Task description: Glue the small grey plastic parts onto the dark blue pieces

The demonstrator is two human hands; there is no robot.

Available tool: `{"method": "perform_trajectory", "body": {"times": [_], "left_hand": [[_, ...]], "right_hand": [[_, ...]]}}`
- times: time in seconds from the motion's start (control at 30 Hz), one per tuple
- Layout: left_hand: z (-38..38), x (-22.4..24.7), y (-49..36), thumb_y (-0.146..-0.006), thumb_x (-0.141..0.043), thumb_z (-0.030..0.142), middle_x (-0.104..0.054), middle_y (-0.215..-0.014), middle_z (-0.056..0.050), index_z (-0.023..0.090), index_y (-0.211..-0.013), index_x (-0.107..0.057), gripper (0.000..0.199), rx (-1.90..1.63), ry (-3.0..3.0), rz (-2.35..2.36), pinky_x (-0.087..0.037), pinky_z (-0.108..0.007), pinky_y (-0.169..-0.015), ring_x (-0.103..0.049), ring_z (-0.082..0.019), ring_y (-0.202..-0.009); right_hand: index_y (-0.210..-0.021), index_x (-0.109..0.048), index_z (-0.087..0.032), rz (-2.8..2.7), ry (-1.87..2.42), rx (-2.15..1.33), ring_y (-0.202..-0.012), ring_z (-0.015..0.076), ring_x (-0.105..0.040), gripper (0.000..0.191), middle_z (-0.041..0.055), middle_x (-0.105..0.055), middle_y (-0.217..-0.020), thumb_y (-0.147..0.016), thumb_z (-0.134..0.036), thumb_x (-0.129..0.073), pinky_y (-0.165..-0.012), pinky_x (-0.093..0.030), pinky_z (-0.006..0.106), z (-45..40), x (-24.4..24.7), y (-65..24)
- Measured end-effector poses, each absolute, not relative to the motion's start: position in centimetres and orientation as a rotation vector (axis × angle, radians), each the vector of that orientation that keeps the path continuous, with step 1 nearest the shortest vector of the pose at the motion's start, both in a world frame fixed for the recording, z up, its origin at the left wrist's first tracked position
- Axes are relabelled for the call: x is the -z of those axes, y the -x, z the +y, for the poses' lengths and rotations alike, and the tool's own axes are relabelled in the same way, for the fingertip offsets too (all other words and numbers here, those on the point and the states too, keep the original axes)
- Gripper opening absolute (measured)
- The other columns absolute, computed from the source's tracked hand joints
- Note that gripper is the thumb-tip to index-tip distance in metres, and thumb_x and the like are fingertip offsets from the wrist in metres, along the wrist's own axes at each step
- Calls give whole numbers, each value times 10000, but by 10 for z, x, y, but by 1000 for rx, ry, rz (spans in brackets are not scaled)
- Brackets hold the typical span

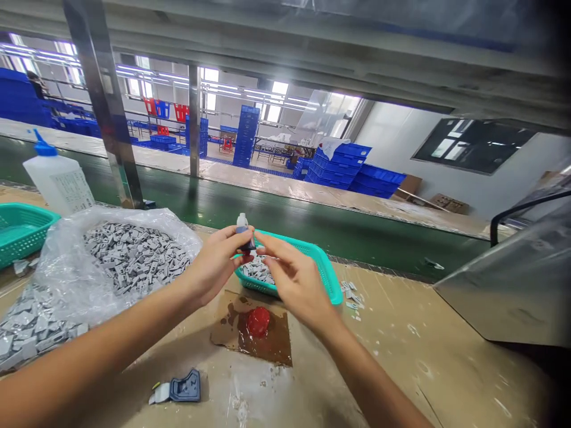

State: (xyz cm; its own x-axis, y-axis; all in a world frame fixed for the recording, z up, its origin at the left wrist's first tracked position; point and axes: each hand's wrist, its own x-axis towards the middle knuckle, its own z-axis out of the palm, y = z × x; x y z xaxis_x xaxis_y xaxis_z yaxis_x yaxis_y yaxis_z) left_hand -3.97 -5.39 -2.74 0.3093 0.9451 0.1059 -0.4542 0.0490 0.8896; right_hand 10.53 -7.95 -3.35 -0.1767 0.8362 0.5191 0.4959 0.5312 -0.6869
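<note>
On the scuffed tan worktable (401, 356), a stained cardboard scrap (267, 342) carries a glossy red blob (258, 321). Just above, the left hand (216, 264) pinches a small dark bottle (244, 233) upright while the right hand (297, 279) has loose fingers at it, over a teal mesh basket (328, 270) of grey parts. Beyond lie a green conveyor belt (276, 214) and stacked blue crates (343, 169).
</note>
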Motion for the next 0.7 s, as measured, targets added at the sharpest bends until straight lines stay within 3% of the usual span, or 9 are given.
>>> {"method": "perform_trajectory", "body": {"times": [0.13, 0.27, 0.33, 0.47, 0.6, 0.7], "left_hand": [[-30, 24, 55, -684, -622, 145, -567, -696, -22, 116, -717, -583, 58, -991, -924, 756, -411, -191, -592, -503, -77, -612], [5, 30, 70, -730, -533, 111, -554, -680, -64, 99, -733, -579, 47, -869, -816, 883, -433, -216, -531, -526, -113, -598], [23, 29, 67, -766, -442, 109, -520, -654, -65, 93, -735, -563, 127, -872, -825, 875, -418, -208, -477, -507, -110, -564], [50, 27, 46, -835, -344, 129, -433, -581, -21, 87, -703, -527, 229, -888, -956, 856, -349, -171, -401, -415, -67, -473], [71, 37, 27, -882, -386, 244, -494, -675, 1, 100, -849, -527, 205, -922, -1198, 951, -391, -177, -452, -456, -58, -520], [92, 51, 23, -852, -461, 323, -565, -863, -35, 116, -982, -527, 253, -919, -1414, 1104, -480, -262, -592, -548, -107, -682]], "right_hand": [[-1313, -371, -176, -1724, 1273, -426, -654, 143, -634, 506, 53, -653, -868, -807, -152, -385, -652, -535, 318, -48, 17, -155], [-980, -661, -189, -2100, 1629, -109, -656, 164, -619, 369, 44, -675, -797, -730, -72, -415, -600, -499, 276, -37, 28, -199], [-825, -706, -207, -2251, 1667, -102, -665, 181, -614, 322, 42, -678, -777, -664, -35, -486, -607, -480, 275, -34, 41, -205], [-712, -711, -175, -2365, 1682, -80, -718, 232, -605, 256, 87, -657, -759, -606, -6, -551, -627, -453, 295, -25, 63, -198], [-629, -692, -185, -2468, 1642, -95, -695, 202, -595, 241, 63, -644, -710, -635, -9, -528, -627, -431, 265, -22, 64, -195], [-668, -690, -178, -2509, 1623, -119, -674, 190, -582, 222, 56, -635, -709, -640, -24, -533, -609, -421, 255, -23, 61, -197]]}}
